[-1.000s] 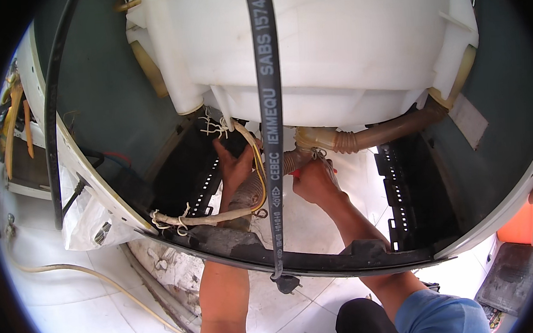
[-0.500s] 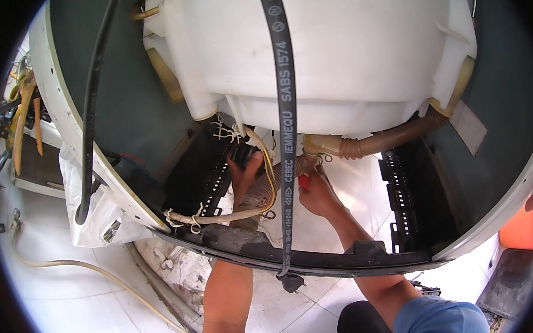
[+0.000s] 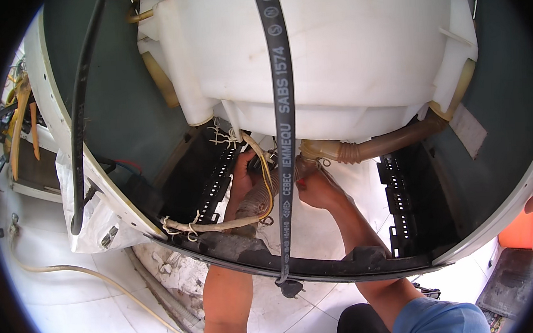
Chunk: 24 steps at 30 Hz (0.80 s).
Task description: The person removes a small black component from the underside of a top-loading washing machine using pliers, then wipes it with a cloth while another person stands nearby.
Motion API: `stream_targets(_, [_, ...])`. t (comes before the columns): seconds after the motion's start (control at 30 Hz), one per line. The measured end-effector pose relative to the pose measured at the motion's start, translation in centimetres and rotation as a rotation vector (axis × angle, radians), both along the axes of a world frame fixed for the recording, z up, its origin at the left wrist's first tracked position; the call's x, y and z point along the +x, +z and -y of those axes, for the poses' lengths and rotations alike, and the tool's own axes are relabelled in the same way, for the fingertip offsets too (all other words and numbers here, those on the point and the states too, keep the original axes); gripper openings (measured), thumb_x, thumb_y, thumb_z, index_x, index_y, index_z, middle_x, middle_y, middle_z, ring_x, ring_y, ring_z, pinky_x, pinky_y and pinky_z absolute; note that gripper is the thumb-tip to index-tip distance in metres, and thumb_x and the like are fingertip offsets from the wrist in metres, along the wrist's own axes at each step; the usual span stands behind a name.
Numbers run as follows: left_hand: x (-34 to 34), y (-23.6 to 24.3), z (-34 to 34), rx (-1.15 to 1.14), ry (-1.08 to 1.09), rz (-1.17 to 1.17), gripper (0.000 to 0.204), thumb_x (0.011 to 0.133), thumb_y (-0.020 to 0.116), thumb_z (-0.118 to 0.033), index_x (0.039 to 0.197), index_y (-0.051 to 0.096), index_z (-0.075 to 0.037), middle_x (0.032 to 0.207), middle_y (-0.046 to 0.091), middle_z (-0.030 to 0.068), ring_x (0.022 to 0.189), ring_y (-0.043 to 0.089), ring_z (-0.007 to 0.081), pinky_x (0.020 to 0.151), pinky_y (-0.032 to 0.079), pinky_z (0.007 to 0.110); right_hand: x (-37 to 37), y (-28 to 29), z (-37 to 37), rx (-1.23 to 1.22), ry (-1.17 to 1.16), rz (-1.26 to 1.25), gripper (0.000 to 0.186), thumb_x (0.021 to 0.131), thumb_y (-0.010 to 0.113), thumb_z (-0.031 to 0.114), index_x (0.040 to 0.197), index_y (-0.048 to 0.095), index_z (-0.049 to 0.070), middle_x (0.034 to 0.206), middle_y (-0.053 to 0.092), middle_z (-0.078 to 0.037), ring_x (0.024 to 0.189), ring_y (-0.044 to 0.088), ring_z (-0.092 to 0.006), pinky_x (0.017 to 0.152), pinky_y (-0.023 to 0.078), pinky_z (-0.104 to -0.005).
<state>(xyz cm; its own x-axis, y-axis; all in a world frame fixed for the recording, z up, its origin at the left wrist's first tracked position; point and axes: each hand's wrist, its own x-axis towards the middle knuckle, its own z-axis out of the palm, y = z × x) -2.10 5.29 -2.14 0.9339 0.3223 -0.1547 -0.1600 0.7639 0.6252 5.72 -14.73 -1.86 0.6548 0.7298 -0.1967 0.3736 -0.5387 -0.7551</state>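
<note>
Both my arms reach under the rim of an opened washing machine, below its white plastic tub (image 3: 332, 48). My left hand (image 3: 242, 177) is behind the grey corrugated hose (image 3: 257, 202), its fingers closed about a dark part beneath the tub that I cannot make out. My right hand (image 3: 321, 191) is closed on a red-handled tool (image 3: 301, 182), of which only a bit of red shows beside the hose. The tool's working end is hidden. A brown ribbed hose (image 3: 392, 143) joins a yellowish fitting (image 3: 321, 148) just above my right hand.
A black power cord (image 3: 284, 105) hangs across the middle, its plug near the black base rim (image 3: 320, 271). Tied wires (image 3: 221, 222) run by my left forearm. Another black cable (image 3: 83, 116) hangs at left. Slotted black panels (image 3: 398, 202) flank the opening. An orange container (image 3: 520, 230) stands at right.
My left hand has shifted slightly up and left, further behind the hose. My right hand has turned a little, and less of the red handle shows. The view has moved slightly.
</note>
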Motion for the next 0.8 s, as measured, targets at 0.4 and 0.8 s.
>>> stream_targets(0.4, [1.0,-0.5,-0.9,0.138,0.075,-0.096,0.033,0.098,0.063,-0.027,0.119,0.061,-0.002,0.098,0.070,0.0120,0.092,0.069,0.0234,0.082,0.058,0.038,-0.7,-0.4,-0.8,0.107,-0.011,0.107,0.059,0.089,0.054,0.008,0.147,0.044,0.004,0.149,0.041,-0.027,0.143,0.028,-0.0514,0.118,0.024,-0.0592])
stream_targets(0.8, [1.3,-0.3,-0.8,0.183,0.107,-0.126,0.033,0.098,0.064,-0.027,0.118,0.062,-0.002,0.098,0.070,0.0115,0.092,0.069,0.0232,0.083,0.057,0.038,-1.3,-0.9,-1.4,0.212,0.000,0.162,0.029,0.079,0.056,0.004,0.107,0.064,-0.002,0.117,0.060,-0.031,0.111,0.058,-0.0466,0.094,0.049,-0.0522])
